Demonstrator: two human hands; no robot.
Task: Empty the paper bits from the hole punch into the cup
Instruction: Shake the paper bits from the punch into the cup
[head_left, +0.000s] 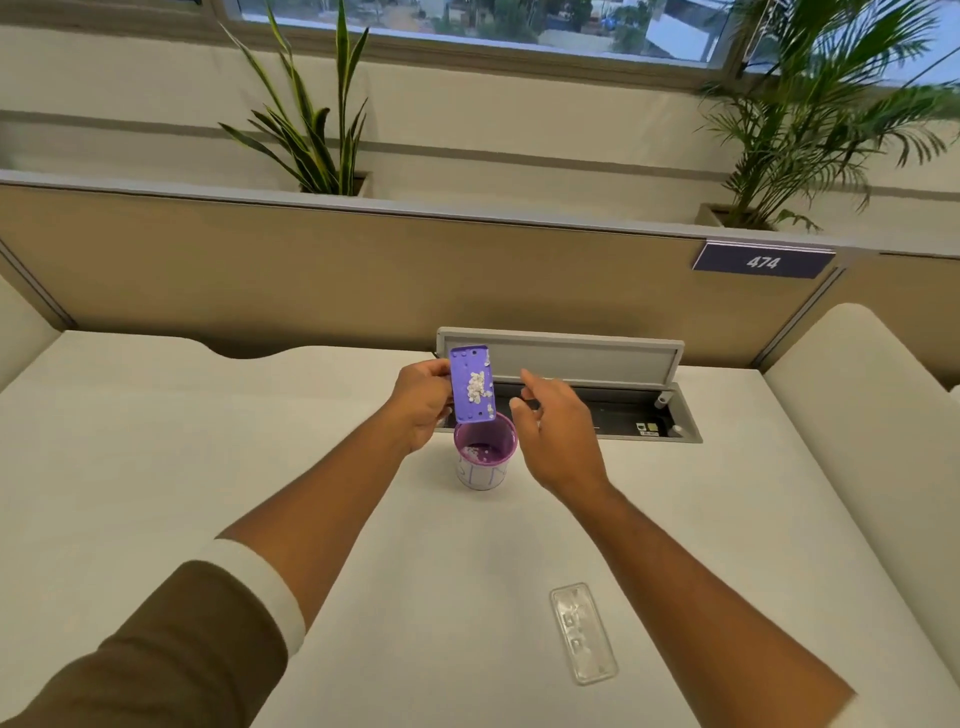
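Nearest, one clear plastic cover (584, 633) lies flat on the white desk (156, 467). Beyond it stands one cup (485, 457) with paper bits inside. The left hand (422, 402) grips the purple hole punch (471, 383) upright just above the cup's rim; the right hand (556, 431) hovers beside, fingers spread, empty. One partition sign (762, 261) reads "474"; two plants stand behind.

My purple punch (471, 384) carries white paper bits (476, 387), over my cup (484, 457), purple inside and white outside with faint blue markings.
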